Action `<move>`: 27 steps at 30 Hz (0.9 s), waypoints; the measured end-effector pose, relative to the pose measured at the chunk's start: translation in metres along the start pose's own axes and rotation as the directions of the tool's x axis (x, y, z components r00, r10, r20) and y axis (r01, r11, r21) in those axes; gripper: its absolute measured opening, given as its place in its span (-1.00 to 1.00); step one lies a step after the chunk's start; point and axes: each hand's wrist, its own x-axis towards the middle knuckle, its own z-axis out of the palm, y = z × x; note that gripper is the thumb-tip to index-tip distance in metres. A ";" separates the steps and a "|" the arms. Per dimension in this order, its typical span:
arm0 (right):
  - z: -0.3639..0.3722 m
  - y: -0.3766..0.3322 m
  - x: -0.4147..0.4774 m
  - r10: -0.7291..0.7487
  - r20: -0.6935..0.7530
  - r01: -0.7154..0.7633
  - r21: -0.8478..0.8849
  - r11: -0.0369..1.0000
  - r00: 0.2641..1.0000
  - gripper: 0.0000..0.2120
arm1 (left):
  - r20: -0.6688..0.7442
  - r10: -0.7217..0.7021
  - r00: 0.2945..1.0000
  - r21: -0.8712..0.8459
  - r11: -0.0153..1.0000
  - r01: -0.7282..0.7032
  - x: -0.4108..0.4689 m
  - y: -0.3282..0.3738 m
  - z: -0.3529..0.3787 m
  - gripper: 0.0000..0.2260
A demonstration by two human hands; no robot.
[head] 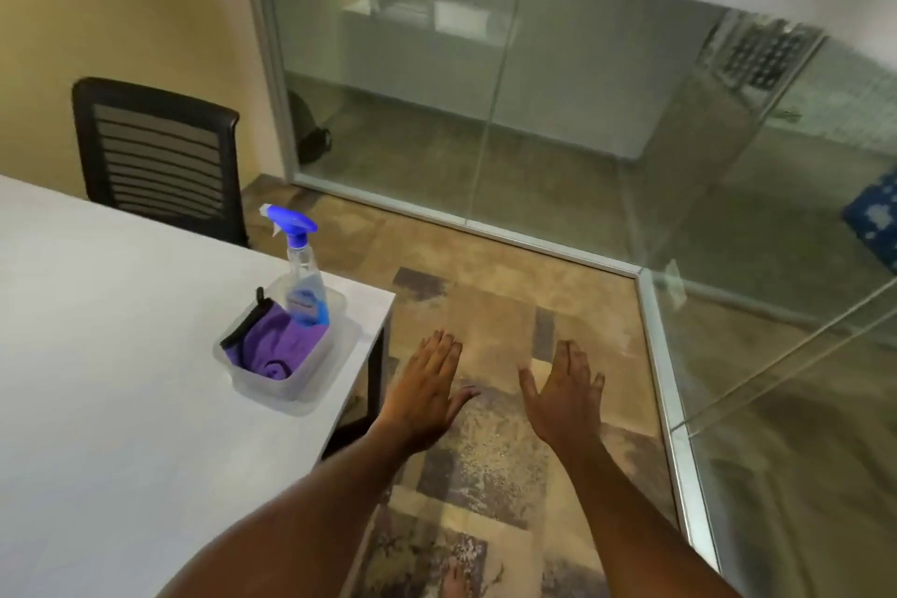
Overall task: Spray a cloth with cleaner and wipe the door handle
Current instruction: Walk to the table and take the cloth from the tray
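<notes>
A clear spray bottle with a blue trigger head stands upright in a clear plastic tub near the corner of the white table. A purple cloth lies bunched in the same tub, beside a black-edged tool. My left hand is held out flat over the floor, just right of the table's corner, palm down with fingers apart and nothing in it. My right hand is held out the same way, further right. No door handle is in view.
A black office chair stands behind the table against the yellow wall. Glass partition walls with metal frames run across the back and down the right side. Patterned carpet covers the floor below my hands.
</notes>
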 end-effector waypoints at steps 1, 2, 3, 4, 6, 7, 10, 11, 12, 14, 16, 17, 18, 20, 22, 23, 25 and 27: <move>0.007 -0.010 0.004 -0.023 0.023 0.023 0.005 1.000 0.999 -0.25 | -0.003 -0.040 0.999 0.004 0.999 0.040 -0.005 -0.009 0.000 -0.22; 0.015 -0.021 0.009 -0.051 0.045 0.051 0.011 0.999 0.998 -0.25 | -0.002 -0.084 0.996 0.000 0.996 0.084 -0.009 -0.018 -0.001 -0.20; 0.022 -0.030 0.013 -0.079 0.069 0.078 0.018 0.997 0.995 -0.26 | 0.005 -0.126 0.992 -0.005 0.992 0.126 -0.012 -0.025 -0.003 -0.18; 0.030 -0.039 0.017 -0.110 0.091 0.108 0.023 0.994 0.990 -0.26 | 0.011 -0.169 0.986 -0.006 0.986 0.169 -0.015 -0.032 -0.005 -0.17; 0.043 -0.055 0.026 -0.164 0.128 0.159 0.046 0.986 0.978 -0.26 | 0.019 -0.263 0.965 -0.026 0.964 0.263 -0.019 -0.048 -0.005 -0.24; 0.049 -0.063 0.030 -0.184 0.148 0.176 0.063 0.982 0.972 -0.26 | 0.023 -0.308 0.951 -0.039 0.951 0.308 -0.021 -0.055 -0.006 -0.28; 0.063 -0.084 0.041 -0.236 0.209 0.216 0.116 0.970 0.949 -0.30 | 0.033 -0.412 0.911 -0.060 0.909 0.413 -0.026 -0.073 -0.006 -0.23; 0.067 -0.090 0.043 -0.260 0.227 0.238 0.121 0.964 0.938 -0.31 | 0.023 -0.439 0.898 -0.068 0.896 0.439 -0.026 -0.077 -0.006 -0.16; 0.071 -0.095 0.046 -0.286 0.248 0.263 0.124 0.957 0.925 -0.31 | 0.007 -0.466 0.885 -0.072 0.882 0.465 -0.027 -0.079 -0.007 -0.11; 0.078 -0.105 0.050 -0.327 0.290 0.298 0.140 0.944 0.899 -0.30 | -0.015 -0.519 0.854 -0.078 0.853 0.517 -0.029 -0.082 -0.008 -0.02; 0.084 -0.115 0.057 -0.340 0.343 0.300 0.167 0.939 0.876 -0.29 | -0.033 -0.572 0.820 -0.095 0.818 0.567 -0.028 -0.086 -0.008 0.06; 0.088 -0.119 0.060 -0.350 0.358 0.303 0.182 0.936 0.866 -0.28 | -0.042 -0.601 0.798 -0.103 0.797 0.595 -0.028 -0.088 -0.007 0.05; 0.092 -0.124 0.063 -0.370 0.362 0.319 0.194 0.928 0.856 -0.28 | -0.047 -0.632 0.773 -0.117 0.772 0.625 -0.029 -0.092 -0.005 0.02; 0.098 -0.135 0.066 -0.410 0.372 0.356 0.209 0.911 0.832 -0.27 | -0.061 -0.684 0.727 -0.142 0.727 0.672 -0.030 -0.095 -0.004 -0.05; 0.102 -0.144 0.065 -0.432 0.401 0.359 0.246 0.900 0.808 -0.29 | -0.086 -0.735 0.672 -0.162 0.676 0.719 -0.030 -0.096 -0.006 -0.05; 0.104 -0.148 0.064 -0.441 0.416 0.354 0.271 0.895 0.795 -0.30 | -0.103 -0.768 0.631 -0.184 0.639 0.747 -0.030 -0.095 -0.008 -0.08; 0.105 -0.159 0.065 -0.464 0.449 0.358 0.304 0.883 0.763 -0.32 | -0.122 -0.826 0.550 -0.249 0.562 0.789 -0.030 -0.097 -0.013 -0.25; 0.106 -0.172 0.067 -0.495 0.458 0.379 0.325 0.866 0.739 -0.36 | -0.127 -0.860 0.495 -0.310 0.508 0.803 -0.032 -0.103 -0.016 -0.38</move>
